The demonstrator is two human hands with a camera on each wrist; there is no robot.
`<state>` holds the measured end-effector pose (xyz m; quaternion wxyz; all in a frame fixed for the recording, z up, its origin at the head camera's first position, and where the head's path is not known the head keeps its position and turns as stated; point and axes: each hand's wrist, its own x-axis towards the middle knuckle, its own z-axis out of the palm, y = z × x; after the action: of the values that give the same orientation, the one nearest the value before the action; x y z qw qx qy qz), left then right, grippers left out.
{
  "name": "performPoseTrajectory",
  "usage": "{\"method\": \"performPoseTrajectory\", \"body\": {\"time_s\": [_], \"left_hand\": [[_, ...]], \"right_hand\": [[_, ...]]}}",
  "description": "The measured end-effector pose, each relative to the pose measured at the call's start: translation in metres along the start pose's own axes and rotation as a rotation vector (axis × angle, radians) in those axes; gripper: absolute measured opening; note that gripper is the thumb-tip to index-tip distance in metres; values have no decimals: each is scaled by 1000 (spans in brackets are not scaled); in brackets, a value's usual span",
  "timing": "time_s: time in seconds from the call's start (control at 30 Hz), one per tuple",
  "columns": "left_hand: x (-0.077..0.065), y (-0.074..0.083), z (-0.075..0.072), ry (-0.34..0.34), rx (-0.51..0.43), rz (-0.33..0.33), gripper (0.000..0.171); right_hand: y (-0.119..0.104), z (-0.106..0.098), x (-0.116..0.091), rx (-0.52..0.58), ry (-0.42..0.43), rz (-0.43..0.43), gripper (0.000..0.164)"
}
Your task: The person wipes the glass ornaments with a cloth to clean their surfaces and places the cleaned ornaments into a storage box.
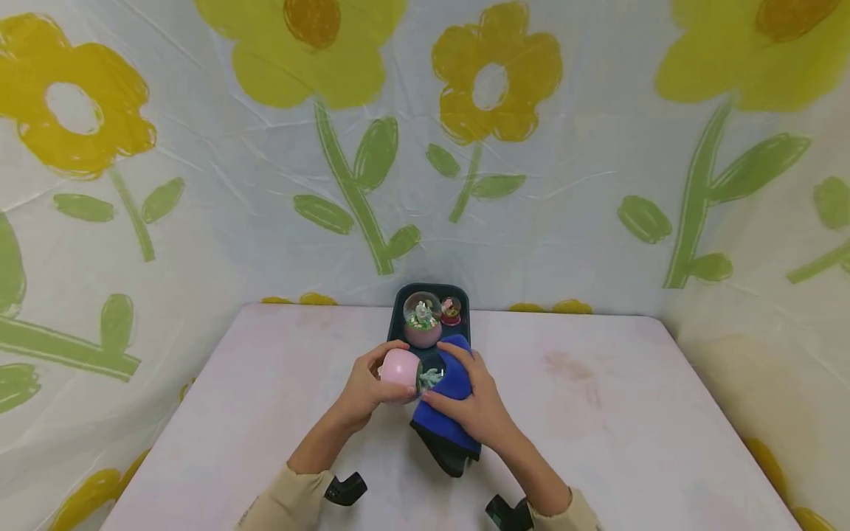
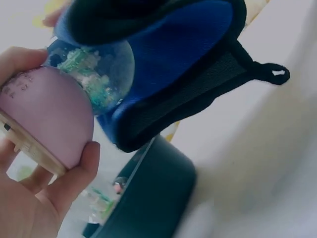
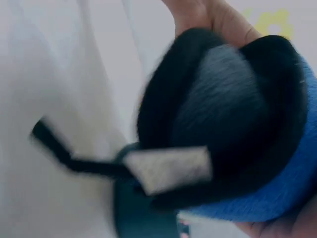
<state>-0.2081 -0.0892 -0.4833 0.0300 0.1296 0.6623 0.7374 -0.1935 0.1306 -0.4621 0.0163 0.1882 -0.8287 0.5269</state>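
My left hand (image 1: 358,387) grips a snow globe (image 1: 401,369) by its rounded pink base. The globe lies on its side, glass dome toward the right, with pale green and white figures inside visible in the left wrist view. My right hand (image 1: 483,405) holds a blue cloth (image 1: 451,394) with black edging, bunched and folded around part of the dome. In the left wrist view the cloth (image 2: 193,54) shows a dark underside and a small corner loop. The right wrist view has the cloth (image 3: 247,210) filling most of it, with a pale label on its edge.
Behind my hands a dark green tray (image 1: 396,313) sits on the white table (image 1: 299,354). It holds another pink-based snow globe (image 1: 423,335) and a small red-based globe (image 1: 451,318). A flower-printed curtain (image 1: 564,221) hangs beyond the table's back edge.
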Motion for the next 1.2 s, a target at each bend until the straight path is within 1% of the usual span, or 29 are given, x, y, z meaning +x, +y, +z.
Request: {"method": "performPoseTrajectory", "body": {"time_s": [0.13, 0.2, 0.3, 0.43, 0.5, 0.53, 0.6, 0.73, 0.8, 0.83, 0.87, 0.93, 1.03, 1.07, 1.13, 1.2], "left_hand": [[-1, 7, 0, 2, 31, 7, 67], [0, 8, 1, 1, 22, -1, 67], [4, 6, 2, -5, -9, -12, 66], [6, -3, 2, -32, -51, -66, 65], [4, -10, 3, -33, -80, -109, 65], [2, -13, 3, -30, -101, -133, 66], [-1, -20, 3, -24, -164, -176, 65], [-8, -31, 4, -14, -308, -270, 60], [-10, -33, 5, -15, -342, -306, 58], [-11, -33, 5, -12, -339, -316, 58], [-12, -32, 6, -10, -326, -316, 58], [-12, -28, 6, 1, -282, -291, 61], [-11, -21, 4, 29, -208, -216, 63], [-10, -18, 3, 35, -198, -194, 64], [-10, -15, 0, 36, -185, -172, 64], [-12, -12, -3, 26, -191, -175, 64]], "right_hand": [[-7, -3, 0, -64, -31, -23, 74], [-9, -6, 1, -72, -38, -37, 73], [-11, -8, 3, -69, -29, -50, 68], [-8, -4, -1, -68, 19, -24, 64], [-5, 1, -5, -94, 55, -22, 64], [-3, 4, -7, -115, 72, -36, 65], [-1, 10, -11, -197, 109, -92, 68], [2, 21, -14, -436, 171, -263, 71], [3, 23, -15, -530, 185, -322, 71], [3, 23, -15, -551, 186, -337, 72], [2, 22, -15, -555, 181, -341, 72], [1, 19, -12, -540, 166, -338, 75], [-2, 14, -6, -498, 133, -335, 82], [-3, 12, -5, -491, 122, -340, 84], [-5, 12, -3, -492, 101, -360, 86], [-6, 13, -3, -497, 85, -389, 86]]}}
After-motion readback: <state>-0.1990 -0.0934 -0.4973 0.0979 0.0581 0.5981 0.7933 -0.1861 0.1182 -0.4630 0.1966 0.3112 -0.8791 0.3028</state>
